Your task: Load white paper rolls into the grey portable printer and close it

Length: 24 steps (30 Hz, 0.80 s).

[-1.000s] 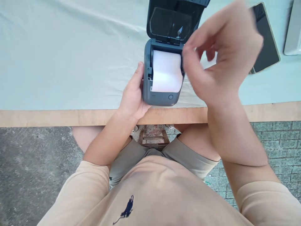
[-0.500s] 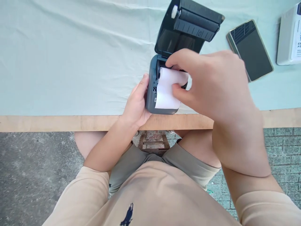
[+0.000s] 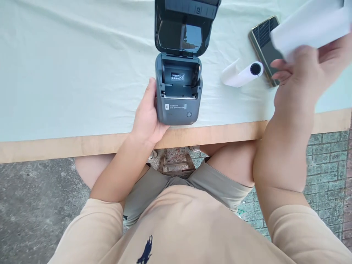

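Observation:
My left hand (image 3: 147, 117) is wrapped around the left side of a dark grey label printer (image 3: 178, 113), its thumb along the edge. The printer's lid (image 3: 178, 36) stands swung open, and the paper bay (image 3: 180, 80) inside is bare. A white paper roll (image 3: 233, 75) with a dark core lies on the cloth to the right of the printer, its loose end sticking up. At the upper right, my right hand (image 3: 310, 68) grips a white box (image 3: 310, 27), which is smeared by motion and partly out of frame.
A phone (image 3: 264, 40) lies on the pale cloth (image 3: 82, 73), partly hidden behind the white box and my right fingers. The table's wooden front edge (image 3: 90, 145) runs in front of my body. My legs and a wooden stool (image 3: 176, 165) are below.
The paper roll has come out of the printer and now lies on the cloth. My right hand has moved up and right to the white box. The printer appears further left in view.

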Tool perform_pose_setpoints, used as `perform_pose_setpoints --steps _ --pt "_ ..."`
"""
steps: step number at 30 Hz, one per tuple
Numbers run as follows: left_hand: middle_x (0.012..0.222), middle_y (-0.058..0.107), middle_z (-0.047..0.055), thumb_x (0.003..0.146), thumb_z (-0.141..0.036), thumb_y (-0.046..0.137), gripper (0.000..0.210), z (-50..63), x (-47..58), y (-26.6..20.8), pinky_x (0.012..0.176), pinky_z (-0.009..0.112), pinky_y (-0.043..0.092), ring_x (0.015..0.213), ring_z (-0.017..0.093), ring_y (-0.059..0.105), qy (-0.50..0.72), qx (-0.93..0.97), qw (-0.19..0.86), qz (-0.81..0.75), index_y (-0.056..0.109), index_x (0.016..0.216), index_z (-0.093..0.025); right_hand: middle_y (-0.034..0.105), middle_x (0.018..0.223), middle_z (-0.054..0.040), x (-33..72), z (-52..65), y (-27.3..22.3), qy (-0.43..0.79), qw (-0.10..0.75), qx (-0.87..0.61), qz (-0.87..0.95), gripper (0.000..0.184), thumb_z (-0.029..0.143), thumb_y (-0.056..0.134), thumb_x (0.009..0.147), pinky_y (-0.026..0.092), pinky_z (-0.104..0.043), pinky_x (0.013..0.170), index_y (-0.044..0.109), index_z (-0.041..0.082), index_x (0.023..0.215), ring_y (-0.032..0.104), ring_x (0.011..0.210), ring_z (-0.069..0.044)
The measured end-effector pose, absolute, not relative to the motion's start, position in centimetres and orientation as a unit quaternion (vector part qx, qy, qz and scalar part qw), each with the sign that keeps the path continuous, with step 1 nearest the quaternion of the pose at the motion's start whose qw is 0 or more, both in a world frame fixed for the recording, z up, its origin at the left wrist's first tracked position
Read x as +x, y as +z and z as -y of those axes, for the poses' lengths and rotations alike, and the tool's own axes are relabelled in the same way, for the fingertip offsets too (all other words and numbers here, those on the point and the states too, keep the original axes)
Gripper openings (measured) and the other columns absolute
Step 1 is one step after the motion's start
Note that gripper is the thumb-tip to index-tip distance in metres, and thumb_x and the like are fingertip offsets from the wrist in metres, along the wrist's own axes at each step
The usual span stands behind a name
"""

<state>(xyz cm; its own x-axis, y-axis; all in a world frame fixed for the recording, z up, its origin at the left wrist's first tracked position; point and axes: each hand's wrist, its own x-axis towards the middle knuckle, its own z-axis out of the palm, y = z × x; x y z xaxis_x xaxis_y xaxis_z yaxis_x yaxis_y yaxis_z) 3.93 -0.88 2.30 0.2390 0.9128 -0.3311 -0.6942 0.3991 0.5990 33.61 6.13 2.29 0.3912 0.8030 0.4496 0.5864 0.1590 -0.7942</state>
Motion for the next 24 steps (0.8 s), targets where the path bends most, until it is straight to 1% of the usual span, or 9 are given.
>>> perform_pose_setpoints --steps 2,4,7,11,15,18,20,22,24 --pt "0.121 0.070 0.000 0.101 -0.042 0.035 0.038 0.9 3.9 2.1 0.108 0.036 0.049 0.134 0.026 0.049 0.526 0.178 0.768 -0.318 0.068 0.102 -0.022 0.055 0.085 -0.0038 33.9 -5.9 1.5 0.057 0.548 -0.649 0.525 0.027 0.021 0.055 0.060 0.028 -0.025 0.036 0.049 0.026 0.086 0.048 0.059 -0.012" --pt "0.120 0.070 -0.001 0.100 -0.043 0.036 0.037 0.9 3.9 1.9 0.108 0.036 0.049 0.135 0.025 0.048 0.525 0.191 0.764 -0.322 0.068 0.102 -0.023 0.056 0.079 -0.0032 34.1 -5.7 1.3 0.040 0.482 -0.684 0.546 0.027 0.016 0.062 0.054 0.029 -0.025 0.039 0.051 0.026 0.077 0.049 0.065 -0.014" --pt "0.119 0.070 -0.001 0.099 -0.044 0.037 0.037 0.8 4.0 2.0 0.107 0.034 0.050 0.135 0.025 0.048 0.521 0.197 0.756 -0.345 0.068 0.101 -0.025 0.063 0.080 -0.0025 34.1 -5.5 1.7 0.026 0.378 -0.716 0.587 0.029 0.016 0.069 0.054 0.030 -0.026 0.046 0.056 0.026 0.078 0.051 0.068 -0.014" --pt "0.112 0.073 0.002 0.099 -0.047 0.036 0.040 0.6 4.2 2.1 0.105 0.033 0.052 0.132 0.023 0.053 0.523 0.183 0.749 -0.362 0.069 0.097 -0.024 0.066 0.086 -0.0043 33.5 -5.1 2.4 0.047 0.382 -0.707 0.593 0.032 0.019 0.071 0.055 0.030 -0.026 0.044 0.059 0.024 0.083 0.056 0.071 -0.016" --pt "0.115 0.072 0.002 0.099 -0.044 0.036 0.040 0.5 4.3 2.2 0.103 0.032 0.053 0.129 0.022 0.056 0.530 0.171 0.749 -0.359 0.070 0.095 -0.024 0.067 0.091 -0.0063 32.9 -4.5 3.1 0.074 0.324 -0.716 0.614 0.033 0.023 0.074 0.058 0.034 -0.027 0.045 0.061 0.023 0.088 0.059 0.073 -0.016" --pt "0.115 0.072 0.002 0.099 -0.044 0.035 0.040 0.6 4.2 2.1 0.103 0.032 0.053 0.129 0.022 0.056 0.526 0.169 0.754 -0.354 0.070 0.096 -0.024 0.067 0.109 -0.0101 32.7 -3.6 4.6 0.104 0.279 -0.726 0.619 0.061 0.017 0.077 0.053 0.039 -0.026 0.047 0.060 0.024 0.112 0.063 0.087 -0.020" --pt "0.116 0.071 0.003 0.099 -0.044 0.036 0.040 0.6 4.1 2.1 0.102 0.032 0.054 0.128 0.023 0.056 0.521 0.173 0.760 -0.348 0.070 0.097 -0.023 0.062 0.122 -0.0102 32.3 -2.7 5.9 0.096 0.291 -0.700 0.645 0.076 0.013 0.076 0.051 0.039 -0.025 0.047 0.056 0.027 0.123 0.063 0.099 -0.022" --pt "0.117 0.070 0.003 0.099 -0.044 0.037 0.039 0.6 4.0 2.0 0.101 0.032 0.054 0.128 0.024 0.056 0.520 0.180 0.762 -0.343 0.070 0.099 -0.024 0.064 0.117 -0.0076 31.5 -1.9 7.1 0.055 0.304 -0.668 0.677 0.062 0.014 0.075 0.056 0.036 -0.025 0.047 0.063 0.028 0.115 0.063 0.098 -0.022" --pt "0.116 0.070 0.002 0.098 -0.046 0.037 0.039 0.6 4.0 1.9 0.099 0.032 0.055 0.127 0.025 0.057 0.520 0.187 0.757 -0.347 0.070 0.100 -0.025 0.067 0.102 -0.0074 30.4 -1.6 7.7 0.038 0.262 -0.681 0.683 0.041 0.020 0.075 0.061 0.039 -0.029 0.051 0.071 0.026 0.101 0.061 0.079 -0.018"
